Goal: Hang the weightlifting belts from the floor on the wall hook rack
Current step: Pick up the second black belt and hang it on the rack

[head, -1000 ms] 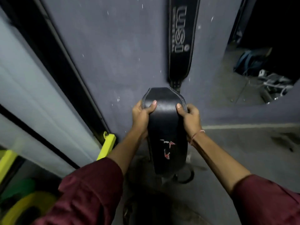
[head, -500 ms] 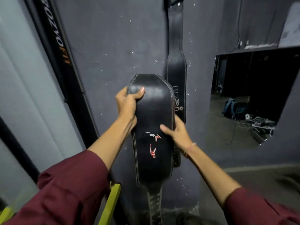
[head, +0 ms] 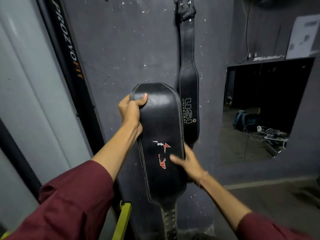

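Observation:
I hold a wide black leather belt with a red and white logo (head: 161,129) upright in front of the dark grey wall. My left hand (head: 131,110) grips its upper left edge, thumb over the front. My right hand (head: 187,161) holds its lower right edge, blurred by motion. The belt's narrow perforated strap hangs down at the bottom. Behind it and to the right, a second black belt marked USI UNIVERSAL (head: 188,80) hangs on the wall from its buckle end near the top edge. The hook rack itself is mostly cut off at the top of the frame.
A black PROZVOFIT machine post (head: 69,54) slants along the left beside pale panels. A yellow-green bar (head: 123,220) stands at the bottom. A wall opening (head: 259,110) on the right shows a blue bag and cables on a floor.
The belt came up from low near the floor to chest height against the wall. My right hand slid from the top edge down to the lower right edge. The view tilted upward.

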The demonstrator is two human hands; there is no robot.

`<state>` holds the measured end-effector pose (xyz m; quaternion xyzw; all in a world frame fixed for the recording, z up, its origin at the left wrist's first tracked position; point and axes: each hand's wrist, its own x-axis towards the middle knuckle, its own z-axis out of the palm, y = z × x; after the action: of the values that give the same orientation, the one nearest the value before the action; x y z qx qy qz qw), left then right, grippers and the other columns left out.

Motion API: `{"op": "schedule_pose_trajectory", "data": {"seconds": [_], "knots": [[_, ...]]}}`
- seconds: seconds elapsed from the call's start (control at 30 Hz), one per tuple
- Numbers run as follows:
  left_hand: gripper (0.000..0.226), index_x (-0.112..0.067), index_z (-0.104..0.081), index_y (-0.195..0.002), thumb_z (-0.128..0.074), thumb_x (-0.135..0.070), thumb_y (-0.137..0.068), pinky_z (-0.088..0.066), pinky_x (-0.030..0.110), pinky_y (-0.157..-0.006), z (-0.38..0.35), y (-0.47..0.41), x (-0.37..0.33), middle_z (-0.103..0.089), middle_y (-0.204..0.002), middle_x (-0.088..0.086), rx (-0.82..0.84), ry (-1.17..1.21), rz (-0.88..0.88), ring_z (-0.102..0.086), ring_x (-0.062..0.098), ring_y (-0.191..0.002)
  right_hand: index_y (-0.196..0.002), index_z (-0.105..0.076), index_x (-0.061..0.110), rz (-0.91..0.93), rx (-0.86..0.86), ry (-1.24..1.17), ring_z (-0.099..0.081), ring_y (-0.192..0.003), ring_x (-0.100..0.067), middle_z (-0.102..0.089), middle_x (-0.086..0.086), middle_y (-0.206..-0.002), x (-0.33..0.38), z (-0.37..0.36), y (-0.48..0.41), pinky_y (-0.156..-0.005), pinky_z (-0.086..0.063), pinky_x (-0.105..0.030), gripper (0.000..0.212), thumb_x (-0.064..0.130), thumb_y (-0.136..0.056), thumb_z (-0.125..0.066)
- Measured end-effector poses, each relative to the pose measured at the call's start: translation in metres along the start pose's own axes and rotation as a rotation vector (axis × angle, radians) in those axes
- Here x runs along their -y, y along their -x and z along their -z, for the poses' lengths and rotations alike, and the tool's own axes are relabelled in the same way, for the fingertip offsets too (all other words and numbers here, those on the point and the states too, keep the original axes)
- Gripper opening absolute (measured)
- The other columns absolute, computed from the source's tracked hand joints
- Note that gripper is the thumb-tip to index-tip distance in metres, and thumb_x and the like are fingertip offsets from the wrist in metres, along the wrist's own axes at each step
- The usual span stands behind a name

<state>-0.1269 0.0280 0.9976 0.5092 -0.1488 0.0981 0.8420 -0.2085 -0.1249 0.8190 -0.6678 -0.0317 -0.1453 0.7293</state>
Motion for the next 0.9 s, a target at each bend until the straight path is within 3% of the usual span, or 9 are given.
{"op": "schedule_pose_trajectory", "data": {"seconds": [0.13,0.23,0.33,0.43,0.57,0.67,0.77,0.9], "knots": [[0.015,-0.009,-0.07,-0.079,-0.076,0.003,-0.072,-0.056,0.039,-0.078,-0.002,-0.006,-0.009,-0.068,-0.085,0.013,0.019,0.005,-0.013,-0.065,0.023,-0.077,-0.116,-0.064,0.008,-0.17,0.006,0.113,-0.067,-0.111,-0.025,-0.07,-0.011,-0.119,-0.052,0.011,0.038,-0.087,-0.057,-0.027,0.036,0.0,-0.082,-0.072],[0.016,-0.008,-0.072,-0.084,-0.076,0.002,-0.072,-0.057,0.043,-0.084,-0.006,-0.007,-0.008,-0.069,-0.088,0.014,0.039,0.005,-0.007,-0.066,0.024,-0.08,-0.116,-0.063,0.002,-0.042,-0.056,0.047,-0.07,-0.1,-0.02,-0.071,-0.014,-0.115,-0.001,0.004,0.0,-0.088,-0.058,-0.032,0.035,-0.001,-0.083,-0.071],[0.016,-0.008,-0.073,-0.084,-0.076,0.002,-0.072,-0.057,0.044,-0.083,-0.01,-0.007,-0.011,-0.07,-0.088,0.015,0.049,0.014,0.006,-0.067,0.025,-0.08,-0.113,-0.064,0.003,0.103,-0.074,-0.054,-0.072,-0.094,-0.018,-0.074,-0.005,-0.103,0.061,-0.008,-0.027,-0.083,-0.059,-0.03,0.03,-0.002,-0.084,-0.069],[0.015,-0.009,-0.071,-0.078,-0.076,0.003,-0.071,-0.057,0.041,-0.079,-0.014,-0.012,-0.016,-0.069,-0.084,0.014,0.045,0.024,0.003,-0.067,0.024,-0.077,-0.116,-0.062,0.011,0.102,-0.075,-0.037,-0.071,-0.1,-0.015,-0.075,-0.001,-0.107,0.041,-0.005,-0.009,-0.085,-0.056,-0.028,0.036,-0.002,-0.084,-0.069],[0.016,-0.008,-0.066,-0.074,-0.075,0.004,-0.071,-0.053,0.036,-0.073,-0.016,-0.012,-0.014,-0.066,-0.08,0.011,0.028,0.005,0.007,-0.064,0.022,-0.074,-0.13,-0.044,0.042,-0.049,0.001,0.003,-0.057,-0.125,-0.009,-0.061,0.011,-0.133,-0.027,-0.001,0.045,-0.105,-0.046,-0.029,0.065,0.002,-0.085,-0.07],[0.019,-0.005,-0.064,-0.084,-0.076,0.002,-0.071,-0.051,0.037,-0.074,-0.018,-0.014,-0.01,-0.064,-0.083,0.013,0.023,-0.007,0.013,-0.062,0.023,-0.076,-0.131,-0.045,0.031,0.019,-0.054,-0.032,-0.059,-0.123,-0.012,-0.06,0.001,-0.135,0.008,-0.005,0.018,-0.106,-0.046,-0.031,0.05,0.011,-0.089,-0.066],[0.017,-0.004,-0.066,-0.089,-0.075,0.0,-0.075,-0.055,0.038,-0.075,-0.024,-0.014,-0.015,-0.067,-0.085,0.014,0.09,-0.03,0.0,-0.065,0.024,-0.077,-0.137,-0.044,0.018,0.231,-0.128,0.016,-0.057,-0.125,-0.013,-0.061,0.002,-0.134,0.08,-0.012,-0.027,-0.108,-0.043,-0.034,0.06,0.024,-0.085,-0.073],[0.019,-0.003,-0.068,-0.1,-0.075,-0.01,-0.083,-0.06,0.04,-0.084,-0.026,-0.015,-0.025,-0.074,-0.097,0.015,0.234,-0.099,-0.096,-0.073,0.027,-0.09,-0.109,-0.065,0.003,0.385,-0.323,-0.096,-0.071,-0.101,-0.024,-0.074,-0.009,-0.106,0.125,-0.028,-0.045,-0.094,-0.055,-0.044,0.034,-0.004,-0.077,-0.075]]}}
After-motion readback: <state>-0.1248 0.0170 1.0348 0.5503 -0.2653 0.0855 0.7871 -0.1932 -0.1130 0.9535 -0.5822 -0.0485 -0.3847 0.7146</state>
